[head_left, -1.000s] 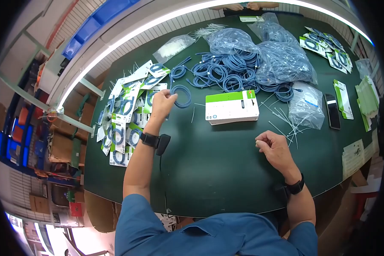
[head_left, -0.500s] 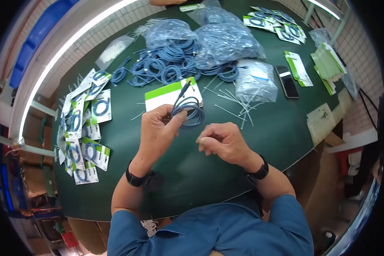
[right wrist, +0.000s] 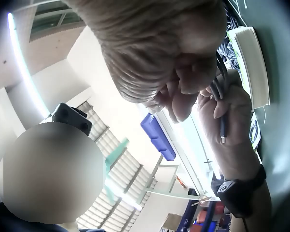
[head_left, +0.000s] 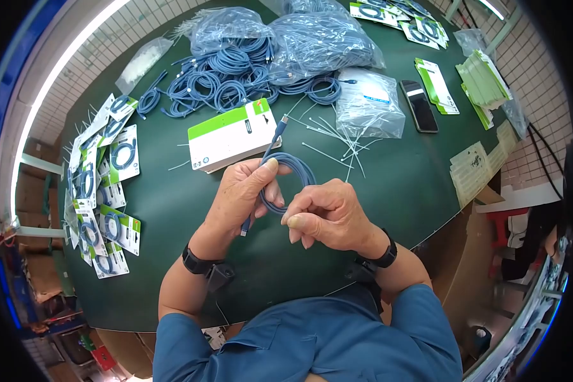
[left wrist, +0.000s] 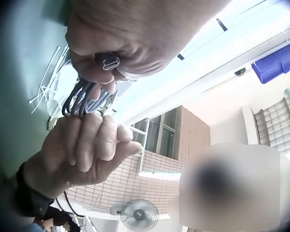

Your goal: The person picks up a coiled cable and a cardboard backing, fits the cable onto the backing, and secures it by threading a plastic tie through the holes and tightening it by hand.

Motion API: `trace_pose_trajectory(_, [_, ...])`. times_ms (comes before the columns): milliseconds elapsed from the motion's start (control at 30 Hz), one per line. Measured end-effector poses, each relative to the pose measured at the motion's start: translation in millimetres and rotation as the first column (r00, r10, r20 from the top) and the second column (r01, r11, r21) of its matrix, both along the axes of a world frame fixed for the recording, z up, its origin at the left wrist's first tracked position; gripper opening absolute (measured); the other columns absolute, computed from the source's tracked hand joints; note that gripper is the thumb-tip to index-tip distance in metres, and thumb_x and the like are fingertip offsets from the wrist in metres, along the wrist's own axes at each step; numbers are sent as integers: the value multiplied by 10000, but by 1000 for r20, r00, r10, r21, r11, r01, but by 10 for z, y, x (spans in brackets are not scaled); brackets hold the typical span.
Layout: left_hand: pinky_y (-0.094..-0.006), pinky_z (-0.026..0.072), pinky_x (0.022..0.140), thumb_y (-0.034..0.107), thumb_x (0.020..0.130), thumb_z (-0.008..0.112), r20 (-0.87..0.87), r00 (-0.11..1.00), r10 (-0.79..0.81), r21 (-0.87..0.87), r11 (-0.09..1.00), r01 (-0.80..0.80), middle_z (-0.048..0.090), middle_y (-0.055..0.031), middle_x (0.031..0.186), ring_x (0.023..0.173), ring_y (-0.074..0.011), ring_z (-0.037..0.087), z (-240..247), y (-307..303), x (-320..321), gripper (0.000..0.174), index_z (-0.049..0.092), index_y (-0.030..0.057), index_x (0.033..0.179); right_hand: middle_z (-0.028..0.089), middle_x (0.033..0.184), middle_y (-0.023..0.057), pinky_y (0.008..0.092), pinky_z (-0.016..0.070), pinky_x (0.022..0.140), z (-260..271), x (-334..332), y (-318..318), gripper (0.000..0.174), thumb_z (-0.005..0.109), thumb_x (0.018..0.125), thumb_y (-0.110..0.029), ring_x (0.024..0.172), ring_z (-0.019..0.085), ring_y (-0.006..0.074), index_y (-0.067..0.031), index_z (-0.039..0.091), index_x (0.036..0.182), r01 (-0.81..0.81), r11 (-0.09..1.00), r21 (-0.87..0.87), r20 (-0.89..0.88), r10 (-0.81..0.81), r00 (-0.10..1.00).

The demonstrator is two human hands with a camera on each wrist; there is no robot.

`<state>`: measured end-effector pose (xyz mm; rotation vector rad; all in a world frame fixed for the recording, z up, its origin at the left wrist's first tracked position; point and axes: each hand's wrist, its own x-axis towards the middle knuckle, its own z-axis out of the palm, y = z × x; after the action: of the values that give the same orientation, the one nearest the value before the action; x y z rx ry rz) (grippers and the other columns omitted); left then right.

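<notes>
A coiled blue-grey USB cable is held between both hands over the table. The left hand pinches the coil's left side between thumb and fingers. One plug sticks up above this hand, and the other plug points down below it; its metal end faces the left wrist camera. At the coil's lower right is the right hand, fingers curled around its edge and thumb near the index fingertip. That stretch of coil is hidden by the fingers. Behind the hands lies a stack of white-and-green cards.
Carded cables lie piled at the left. Loose coiled cables and clear bags of cables fill the back. White ties, a clear bag, a phone and green-white cards lie to the right.
The left hand has brought the cable coil from beside the carded pile to in front of the body. The right hand has moved left to meet the coil, and the head view has shifted.
</notes>
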<state>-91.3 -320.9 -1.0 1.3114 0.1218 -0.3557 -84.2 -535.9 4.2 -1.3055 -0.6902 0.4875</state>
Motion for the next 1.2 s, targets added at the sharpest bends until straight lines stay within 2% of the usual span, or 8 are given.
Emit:
trace_pose_trajectory(367, [-191, 319, 384, 346, 1119, 545, -85, 995, -43, -106, 994, 34, 583, -14, 642, 462, -62, 475, -107, 45, 34, 392, 700, -14, 1125, 743, 746, 125, 235, 526, 480, -58, 19, -15, 79, 714, 962, -23, 532, 688, 146, 54, 730, 974, -11, 998, 67, 32, 9, 999])
trace_pose_trajectory(467, [-225, 520, 603, 312, 1101, 586, -23, 1000, 9, -238, 971, -14, 739, -107, 879, 733, -115, 684, -157, 93, 30, 339, 669, 3, 1213, 748, 756, 123, 251, 539, 512, -6, 43, -5, 88, 718, 964, -35, 555, 698, 160, 52, 728, 959, -67, 997, 23, 58, 66, 996])
trace_pose_trajectory(500, [-225, 520, 603, 312, 1101, 586, -22, 1000, 11, -239, 971, -15, 739, -107, 879, 733, -115, 684, -160, 53, 21, 339, 669, 3, 1213, 751, 761, 122, 259, 546, 528, 6, 43, -2, 94, 720, 965, -42, 567, 703, 168, 51, 727, 952, -94, 996, 1, 67, 94, 993])
trace_pose_trajectory(600, [-370, 549, 988, 175, 1070, 614, 257, 861, 439, -387, 863, -324, 735, -180, 1188, 1193, -230, 682, -30, -231, -8, 280, 614, 25, 1307, 749, 811, 130, 278, 553, 578, -68, 8, 98, 178, 697, 1002, -120, 662, 718, 182, 49, 702, 1058, -257, 956, -143, 93, 271, 958])
trace_pose_trajectory(733, [-501, 402, 1188, 47, 1026, 623, 401, 848, 347, -396, 900, -181, 664, -210, 1375, 1442, -330, 519, -100, -191, -93, 288, 586, 36, 1311, 727, 912, 133, 301, 554, 663, -248, -90, 295, 353, 628, 1062, -257, 799, 709, 190, 40, 622, 1253, -257, 914, -313, 141, 313, 939])
trace_pose_trajectory(900, [-549, 349, 1238, 140, 987, 733, 364, 910, 197, -378, 924, -49, 693, -204, 1307, 1471, -392, 484, -113, -213, -192, 254, 630, 62, 1206, 661, 1075, 135, 311, 548, 739, -319, -97, 262, 554, 490, 1125, -412, 875, 668, 186, 25, 465, 1464, -154, 957, -244, -101, 133, 986])
trace_pose_trajectory(1033, [-552, 402, 1195, 185, 1012, 705, 314, 942, 121, -342, 940, -6, 713, -173, 1246, 1450, -395, 506, -95, -136, -171, 234, 621, 48, 1182, 622, 1225, 149, 320, 551, 771, -341, -35, 283, 570, 422, 1147, -430, 907, 668, 193, 37, 492, 1467, -9, 997, -76, -201, -6, 980])
trace_pose_trajectory(1200, [-437, 554, 989, 200, 1054, 644, 231, 958, 171, -388, 919, -70, 737, -170, 1149, 1380, -378, 572, -77, -141, -155, 297, 557, 7, 1262, 567, 1364, 168, 330, 560, 775, -447, 44, 203, 595, 380, 1157, -439, 993, 671, 200, 38, 502, 1491, -37, 979, -199, -132, 11, 991])
